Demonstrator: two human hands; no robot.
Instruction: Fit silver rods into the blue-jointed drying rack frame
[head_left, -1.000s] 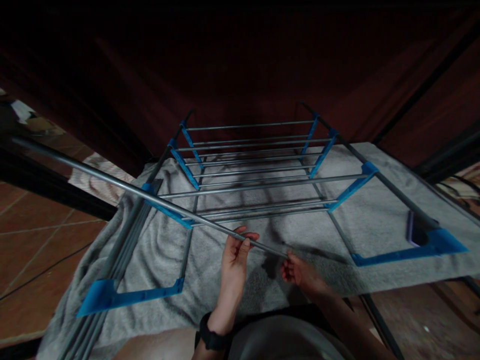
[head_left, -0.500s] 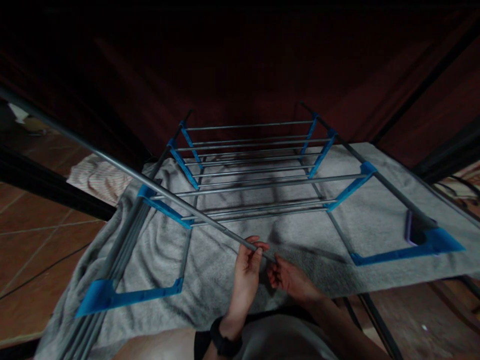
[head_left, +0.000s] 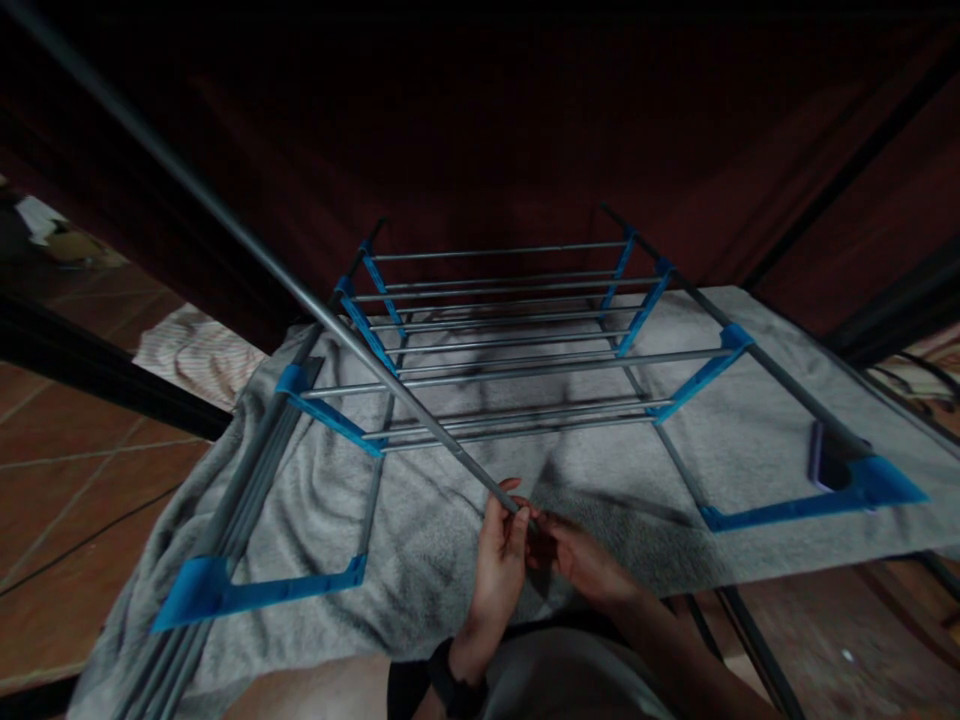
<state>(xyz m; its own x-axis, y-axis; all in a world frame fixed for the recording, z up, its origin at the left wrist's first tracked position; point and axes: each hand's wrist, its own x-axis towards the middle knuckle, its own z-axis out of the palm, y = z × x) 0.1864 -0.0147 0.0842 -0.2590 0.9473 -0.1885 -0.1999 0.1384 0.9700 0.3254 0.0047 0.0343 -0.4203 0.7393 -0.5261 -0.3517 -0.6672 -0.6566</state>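
Observation:
A long grey metal rod slants from the upper left down to my hands. My left hand is closed around it near its lower end, thumb on top. My right hand is pinched at that lower end, touching my left fingers, which partly hide the tip. Beyond them lies a partly built drying rack frame, grey tubes joined by blue plastic pieces. Its near left blue corner piece and near right blue corner piece have no crossbar between them.
A grey blanket covers the surface under the frame. Several loose rods lie along the left side. A phone-like dark object with a purple edge sits by the right corner. Dark red curtain hangs behind; tiled floor shows left.
The rod has tilted more steeply, its far end rising at the upper left. My right hand has moved left against my left hand. The rack frame has stayed put.

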